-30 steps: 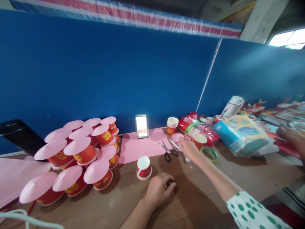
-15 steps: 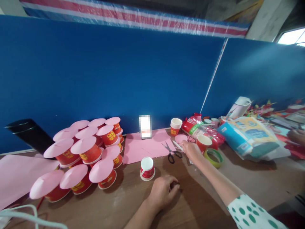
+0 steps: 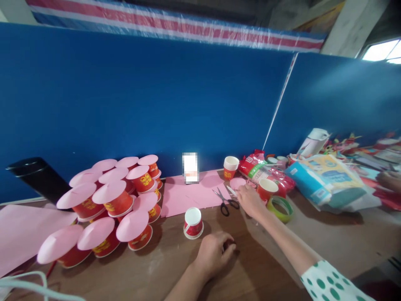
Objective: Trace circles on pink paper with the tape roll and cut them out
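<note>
My left hand (image 3: 214,253) rests on the brown table (image 3: 175,267) with its fingers curled, close to an upturned red paper cup (image 3: 193,223). What the fingers enclose is hidden. My right hand (image 3: 249,200) reaches forward beside black-handled scissors (image 3: 223,200), its fingers pinched on a thin white stick (image 3: 231,191) near a small pink paper disc (image 3: 237,183). An upright red cup (image 3: 266,188) and a green tape roll (image 3: 280,207) lie just right of that hand.
A pile of red cups topped with pink paper cones (image 3: 109,200) fills the left. Pink paper sheets (image 3: 191,192) lie at the back, a black cylinder (image 3: 37,177) far left. Packets (image 3: 326,179) and another person's hand (image 3: 390,179) are at right. A blue partition (image 3: 156,96) stands behind.
The view shifted slightly; my right hand stays by the scissors and my left hand stays curled on the table. The other person's hand at right drew back toward the edge.
</note>
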A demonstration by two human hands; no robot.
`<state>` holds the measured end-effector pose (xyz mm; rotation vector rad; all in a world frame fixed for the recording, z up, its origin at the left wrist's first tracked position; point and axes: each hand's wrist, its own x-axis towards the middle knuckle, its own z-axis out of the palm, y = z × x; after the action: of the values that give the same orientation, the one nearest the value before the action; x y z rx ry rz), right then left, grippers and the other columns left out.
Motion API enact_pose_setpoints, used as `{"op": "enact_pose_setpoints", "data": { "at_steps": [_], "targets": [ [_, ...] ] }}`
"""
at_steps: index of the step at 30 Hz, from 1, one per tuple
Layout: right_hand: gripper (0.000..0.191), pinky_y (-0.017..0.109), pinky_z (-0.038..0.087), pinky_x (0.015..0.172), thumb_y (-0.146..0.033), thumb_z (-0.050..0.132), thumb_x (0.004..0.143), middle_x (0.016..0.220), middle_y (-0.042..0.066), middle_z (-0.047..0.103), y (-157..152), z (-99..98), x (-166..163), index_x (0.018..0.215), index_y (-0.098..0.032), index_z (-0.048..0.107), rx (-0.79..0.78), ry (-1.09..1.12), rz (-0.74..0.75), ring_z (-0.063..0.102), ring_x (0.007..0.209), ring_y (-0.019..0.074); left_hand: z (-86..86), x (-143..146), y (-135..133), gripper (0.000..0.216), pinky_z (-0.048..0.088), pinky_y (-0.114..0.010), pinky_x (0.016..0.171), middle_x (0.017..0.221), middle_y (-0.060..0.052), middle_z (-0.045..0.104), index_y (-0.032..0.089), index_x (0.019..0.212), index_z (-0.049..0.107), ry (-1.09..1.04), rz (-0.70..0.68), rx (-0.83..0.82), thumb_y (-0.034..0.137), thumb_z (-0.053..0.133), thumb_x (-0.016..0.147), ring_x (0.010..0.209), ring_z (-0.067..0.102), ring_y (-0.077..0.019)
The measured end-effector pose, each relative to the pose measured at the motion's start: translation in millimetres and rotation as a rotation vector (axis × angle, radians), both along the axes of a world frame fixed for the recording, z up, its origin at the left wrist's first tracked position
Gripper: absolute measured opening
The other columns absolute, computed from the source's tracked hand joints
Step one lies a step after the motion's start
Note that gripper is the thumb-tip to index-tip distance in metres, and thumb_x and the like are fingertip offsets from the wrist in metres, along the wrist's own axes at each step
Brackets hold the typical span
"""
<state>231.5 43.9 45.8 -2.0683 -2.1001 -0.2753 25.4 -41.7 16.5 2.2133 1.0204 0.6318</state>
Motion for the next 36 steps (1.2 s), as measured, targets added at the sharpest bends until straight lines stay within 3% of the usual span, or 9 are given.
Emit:
{"op": "enact_pose_setpoints", "data": {
  "at_steps": [7,10,17,26,33,36],
  "targets": [
    [0.023,0.023,0.035,0.067,-0.01,0.045,0.084,0.086,0.007,0.063,-1,6.7,2,0.094,-0.016,0.064,-0.058,0.118,0.132,0.058,0.079,0.0163,-0.5,0,1,0.016,0.038,-0.023,0.062,0.079,-0.001,0.067,0.021,0.087,0.065,0.001,-0.02,-0.005,0.024,0.051,0.079,0.068,0.056,-0.0132],
    [0.023,0.023,0.035,0.064,-0.02,0.043,0.087,0.078,0.006,0.066,-1,4.5,2,0.082,-0.016,0.065,-0.05,0.15,0.096,0.059,0.073,0.0167,-1.0,0,1,0.016,0.038,-0.023,0.064,0.078,-0.001,0.067,0.02,0.085,0.065,-0.009,-0.013,0.001,0.024,0.051,0.079,0.07,0.056,-0.0137],
    [0.022,0.023,0.028,0.053,-0.036,0.048,0.086,0.066,0.003,0.065,-8,-3.4,-1,0.078,-0.019,0.06,0.058,0.136,0.014,0.059,0.061,0.0157,-2.2,0,1,0.017,0.038,-0.023,0.064,0.079,-0.002,0.067,0.02,0.087,0.065,-0.016,-0.007,-0.006,0.022,0.051,0.078,0.07,0.056,-0.0143],
    [0.011,0.023,0.025,0.053,-0.013,0.046,0.076,0.066,0.002,0.062,-10,-4.3,-5,0.077,-0.019,0.055,0.085,0.087,0.03,0.055,0.061,0.0151,-1.3,0,1,0.017,0.038,-0.023,0.061,0.077,-0.002,0.066,0.02,0.087,0.065,-0.011,-0.001,-0.015,0.023,0.051,0.078,0.067,0.056,-0.0136],
    [0.02,0.023,0.031,0.053,-0.019,0.039,0.088,0.071,0.005,0.067,-5,-11.4,-5,0.1,-0.017,0.055,0.037,0.189,0.024,0.061,0.062,0.0171,-3.4,-1,2,0.015,0.037,-0.023,0.061,0.077,-0.001,0.066,0.022,0.085,0.064,-0.015,0.01,-0.011,0.023,0.052,0.077,0.067,0.056,-0.0132],
    [0.022,0.024,0.035,0.055,-0.024,0.038,0.091,0.073,0.007,0.068,-5,-13.4,-4,0.092,-0.017,0.059,0.027,0.199,0.042,0.063,0.066,0.0185,-2.9,-1,2,0.016,0.037,-0.023,0.061,0.077,-0.001,0.066,0.021,0.086,0.065,-0.012,0.005,-0.018,0.023,0.051,0.077,0.067,0.056,-0.0133]
  ]
}}
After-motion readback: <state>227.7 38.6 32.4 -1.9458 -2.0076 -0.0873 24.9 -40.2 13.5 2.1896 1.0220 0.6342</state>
